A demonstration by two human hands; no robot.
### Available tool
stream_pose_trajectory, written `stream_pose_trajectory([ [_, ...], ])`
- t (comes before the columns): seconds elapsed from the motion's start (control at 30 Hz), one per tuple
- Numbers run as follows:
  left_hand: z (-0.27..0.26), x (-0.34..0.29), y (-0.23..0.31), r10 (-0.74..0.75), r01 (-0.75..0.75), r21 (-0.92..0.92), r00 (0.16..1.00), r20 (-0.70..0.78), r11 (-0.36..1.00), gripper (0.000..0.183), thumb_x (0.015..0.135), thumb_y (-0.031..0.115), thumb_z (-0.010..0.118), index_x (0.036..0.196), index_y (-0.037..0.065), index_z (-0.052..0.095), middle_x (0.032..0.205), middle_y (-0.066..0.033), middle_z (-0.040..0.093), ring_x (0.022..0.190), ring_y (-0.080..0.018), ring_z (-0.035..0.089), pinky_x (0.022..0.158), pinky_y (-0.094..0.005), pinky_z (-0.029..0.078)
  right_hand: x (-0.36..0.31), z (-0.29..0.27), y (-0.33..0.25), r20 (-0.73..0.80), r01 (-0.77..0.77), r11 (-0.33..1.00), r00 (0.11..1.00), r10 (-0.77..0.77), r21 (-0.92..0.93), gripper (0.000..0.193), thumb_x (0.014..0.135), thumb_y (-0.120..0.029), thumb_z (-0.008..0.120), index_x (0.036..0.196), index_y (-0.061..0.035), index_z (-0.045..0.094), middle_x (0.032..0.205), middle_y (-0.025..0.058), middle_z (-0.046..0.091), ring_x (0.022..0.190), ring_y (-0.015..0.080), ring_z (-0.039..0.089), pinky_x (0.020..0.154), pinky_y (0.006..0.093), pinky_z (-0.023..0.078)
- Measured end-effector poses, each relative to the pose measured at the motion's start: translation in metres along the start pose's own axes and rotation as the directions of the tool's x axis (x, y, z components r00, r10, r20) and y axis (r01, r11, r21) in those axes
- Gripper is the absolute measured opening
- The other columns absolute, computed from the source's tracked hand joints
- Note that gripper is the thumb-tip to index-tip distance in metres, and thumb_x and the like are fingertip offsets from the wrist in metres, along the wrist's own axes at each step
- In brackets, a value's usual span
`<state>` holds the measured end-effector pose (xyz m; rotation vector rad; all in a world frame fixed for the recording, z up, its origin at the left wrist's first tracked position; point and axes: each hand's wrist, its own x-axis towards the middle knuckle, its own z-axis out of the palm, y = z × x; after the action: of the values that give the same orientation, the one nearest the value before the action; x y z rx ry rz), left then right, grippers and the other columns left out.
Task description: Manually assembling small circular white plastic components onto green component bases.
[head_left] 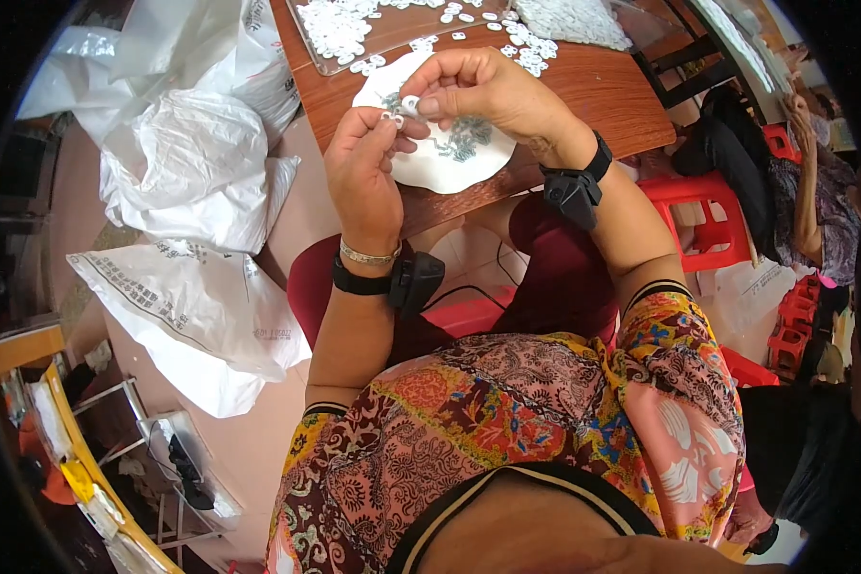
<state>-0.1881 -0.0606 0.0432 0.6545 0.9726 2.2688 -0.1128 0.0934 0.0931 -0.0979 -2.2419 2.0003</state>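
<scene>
White small holed plastic piece (410, 104), pinched by right fingers (452, 100); second white holed plastic piece (390, 119), pinched by left fingers (376, 142), just beside. Below fingers: cream rounded mat (426, 176) bearing small grey metallic pieces (464, 145), on brown wood-grain bench (593, 105). Beyond fingers: clear plastic tray (397, 33) with white oval plastic pieces (335, 29); rightward, pale filled bag (572, 21).
</scene>
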Motion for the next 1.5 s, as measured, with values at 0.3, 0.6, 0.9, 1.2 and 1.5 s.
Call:
stream_pose_trajectory([
  [0.3,0.002,-0.005,-0.001,-0.024,0.055,0.320,0.995,-0.100,0.946,0.012,0.085,0.012,0.054,0.079,0.002,0.056,0.068,-0.0015,0.058,0.063,-0.0062,0.046,0.061,-0.0211,0.036,0.000,0.000,0.000,-0.054,0.010,1.000,0.998,-0.011,-0.027,0.018,0.085,-0.010,0.065,0.101,-0.0011,0.065,0.086,0.0013,0.065,0.071,0.0057,0.058,0.064,0.0185,0.049],
  [0.6,0.000,-0.004,-0.001,-0.016,0.046,0.337,0.996,-0.091,0.940,0.012,0.084,0.012,0.054,0.078,0.002,0.056,0.064,-0.0008,0.056,0.060,-0.0059,0.045,0.057,-0.0209,0.036,-0.001,0.000,0.001,-0.057,0.010,0.996,0.998,-0.015,-0.086,0.018,0.084,-0.009,0.066,0.100,-0.0006,0.066,0.083,0.0004,0.065,0.071,0.0046,0.059,0.063,0.0174,0.047],
  [0.9,0.002,-0.005,-0.001,-0.017,0.042,0.370,0.997,-0.072,0.928,0.012,0.084,0.011,0.053,0.077,0.001,0.056,0.064,-0.0010,0.056,0.060,-0.0066,0.046,0.058,-0.0214,0.037,-0.003,0.004,-0.001,-0.034,0.018,0.964,0.999,-0.028,-0.267,0.019,0.084,-0.009,0.067,0.101,-0.0003,0.066,0.086,0.0014,0.066,0.077,0.0056,0.060,0.069,0.0197,0.049],
  [1.2,0.002,-0.004,-0.003,-0.044,0.084,0.235,0.984,-0.171,0.968,0.015,0.085,0.012,0.053,0.079,0.000,0.058,0.067,-0.0033,0.060,0.062,-0.0075,0.050,0.059,-0.0217,0.038,-0.008,0.023,-0.006,-0.047,0.116,0.913,0.988,-0.146,-0.391,0.026,0.079,-0.004,0.069,0.104,-0.0019,0.066,0.080,-0.0020,0.060,0.073,0.0048,0.055,0.068,0.0198,0.047],
  [1.5,-0.001,-0.003,0.002,-0.101,0.116,0.255,0.992,-0.069,0.960,0.022,0.087,0.017,0.051,0.078,-0.001,0.060,0.066,-0.0027,0.059,0.062,-0.0074,0.050,0.058,-0.0217,0.038,-0.011,0.027,-0.012,-0.006,0.211,0.780,0.964,-0.265,-0.589,0.029,0.076,-0.007,0.071,0.105,-0.0048,0.066,0.075,0.0004,0.057,0.067,0.0074,0.053,0.060,0.0224,0.045],
])
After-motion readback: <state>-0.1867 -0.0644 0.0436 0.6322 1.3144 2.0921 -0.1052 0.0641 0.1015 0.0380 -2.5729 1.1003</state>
